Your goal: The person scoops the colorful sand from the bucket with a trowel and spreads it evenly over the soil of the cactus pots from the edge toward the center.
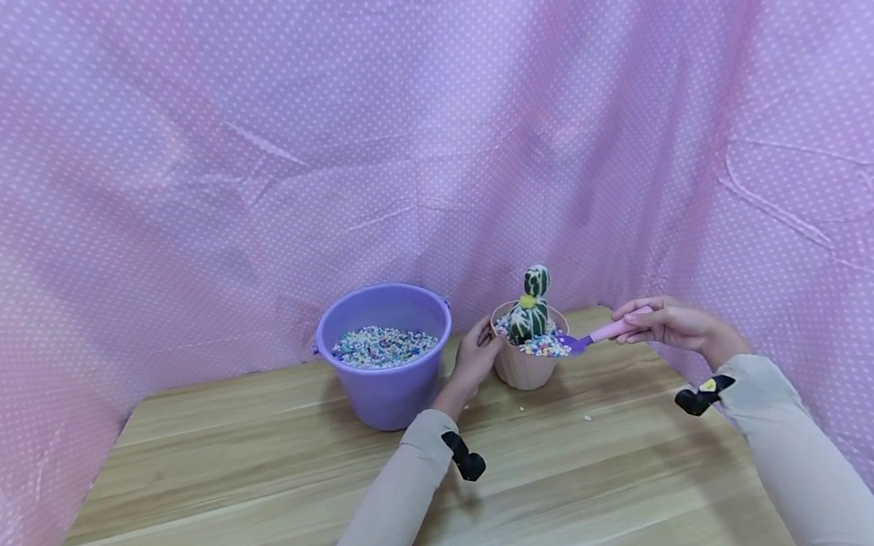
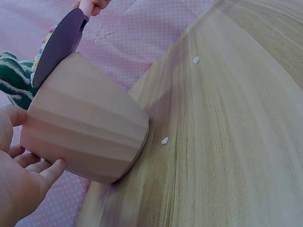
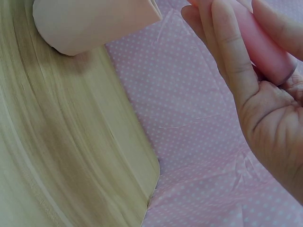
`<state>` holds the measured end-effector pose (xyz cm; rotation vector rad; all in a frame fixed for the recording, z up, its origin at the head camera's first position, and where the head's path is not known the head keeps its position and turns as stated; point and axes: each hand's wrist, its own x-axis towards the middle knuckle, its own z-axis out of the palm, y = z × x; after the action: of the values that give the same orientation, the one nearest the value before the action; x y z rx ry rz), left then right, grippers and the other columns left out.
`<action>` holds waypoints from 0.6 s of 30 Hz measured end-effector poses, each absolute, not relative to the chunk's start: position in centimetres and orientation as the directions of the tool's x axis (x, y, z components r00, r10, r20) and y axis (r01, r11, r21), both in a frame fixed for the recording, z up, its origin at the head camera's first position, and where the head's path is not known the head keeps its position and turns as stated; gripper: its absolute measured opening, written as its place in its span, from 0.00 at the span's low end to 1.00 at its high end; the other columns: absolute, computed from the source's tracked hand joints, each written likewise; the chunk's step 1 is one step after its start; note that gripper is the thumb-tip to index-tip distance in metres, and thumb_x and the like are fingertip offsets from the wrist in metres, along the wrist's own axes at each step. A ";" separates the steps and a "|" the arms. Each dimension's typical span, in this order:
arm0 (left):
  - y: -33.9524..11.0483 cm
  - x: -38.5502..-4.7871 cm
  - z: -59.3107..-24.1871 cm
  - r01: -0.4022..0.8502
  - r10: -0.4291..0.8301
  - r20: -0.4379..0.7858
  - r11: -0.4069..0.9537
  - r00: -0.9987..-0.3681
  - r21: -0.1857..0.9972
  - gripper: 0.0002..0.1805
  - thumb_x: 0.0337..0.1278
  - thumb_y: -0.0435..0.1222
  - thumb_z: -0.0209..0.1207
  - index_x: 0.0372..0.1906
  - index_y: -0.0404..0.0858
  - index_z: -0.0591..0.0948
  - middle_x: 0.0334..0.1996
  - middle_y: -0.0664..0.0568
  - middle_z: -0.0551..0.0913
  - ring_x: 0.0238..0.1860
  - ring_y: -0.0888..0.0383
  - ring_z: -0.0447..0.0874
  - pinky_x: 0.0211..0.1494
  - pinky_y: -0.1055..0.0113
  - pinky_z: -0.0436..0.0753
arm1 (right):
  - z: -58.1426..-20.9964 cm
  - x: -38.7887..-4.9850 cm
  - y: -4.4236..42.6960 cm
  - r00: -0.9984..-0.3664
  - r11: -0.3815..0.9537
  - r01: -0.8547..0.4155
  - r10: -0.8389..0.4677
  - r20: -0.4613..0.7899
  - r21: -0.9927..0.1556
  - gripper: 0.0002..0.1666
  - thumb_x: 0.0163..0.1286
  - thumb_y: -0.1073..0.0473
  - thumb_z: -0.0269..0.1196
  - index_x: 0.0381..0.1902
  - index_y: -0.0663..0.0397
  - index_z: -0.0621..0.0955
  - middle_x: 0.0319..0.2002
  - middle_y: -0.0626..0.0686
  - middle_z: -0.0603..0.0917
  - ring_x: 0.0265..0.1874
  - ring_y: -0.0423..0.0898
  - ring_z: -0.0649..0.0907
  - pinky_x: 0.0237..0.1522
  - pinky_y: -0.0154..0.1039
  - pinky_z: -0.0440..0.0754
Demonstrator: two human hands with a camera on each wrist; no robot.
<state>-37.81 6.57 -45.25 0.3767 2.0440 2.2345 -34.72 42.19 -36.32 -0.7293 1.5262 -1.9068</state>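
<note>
A toy cactus [image 1: 528, 322], dark green and white with a yellow flower, stands in a peach ribbed flower pot [image 1: 524, 374] among coloured pebbles. My left hand [image 1: 476, 359] holds the pot's left side, thumb by the rim and fingers against the wall. With my right hand [image 1: 671, 326] I grip the pink handle [image 3: 265, 45] of a small trowel. Its purple blade [image 2: 60, 47] carries a heap of multicoloured pebbles [image 1: 545, 346] at the pot's right front rim. From the left wrist camera, the blade's underside hides most of that heap.
Left of the pot stands a purple bucket [image 1: 388, 397], partly filled with similar small pebbles [image 1: 381, 347]. A few white pebbles [image 2: 164, 140] lie loose on the wooden table [image 1: 256, 501]. Pink dotted cloth [image 1: 369, 143] hangs behind and along both sides.
</note>
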 end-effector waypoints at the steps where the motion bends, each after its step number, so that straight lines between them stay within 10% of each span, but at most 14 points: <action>1: 6.6 -37.8 -45.2 0.099 0.231 0.120 -0.099 -0.966 0.990 0.34 0.69 0.34 0.58 0.77 0.35 0.64 0.76 0.40 0.66 0.77 0.44 0.64 0.80 0.55 0.67 | -36.3 -34.7 42.2 -0.679 -0.174 0.105 -0.732 0.057 -0.979 0.31 0.76 0.81 0.32 0.58 0.68 0.80 0.52 0.63 0.86 0.51 0.55 0.89 0.60 0.41 0.84; 18: 6.2 -38.8 -45.3 0.123 0.265 0.134 -0.057 -0.955 0.991 0.32 0.72 0.36 0.57 0.77 0.38 0.65 0.75 0.40 0.67 0.76 0.46 0.66 0.76 0.58 0.72 | -35.6 -35.8 42.6 -0.666 -0.105 0.072 -0.745 0.031 -0.992 0.32 0.76 0.80 0.33 0.58 0.64 0.82 0.52 0.60 0.87 0.50 0.52 0.90 0.57 0.38 0.86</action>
<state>-38.75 6.18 -45.34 0.4311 2.0853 2.1721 -35.80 42.61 -35.59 -0.7463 1.5939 -1.8305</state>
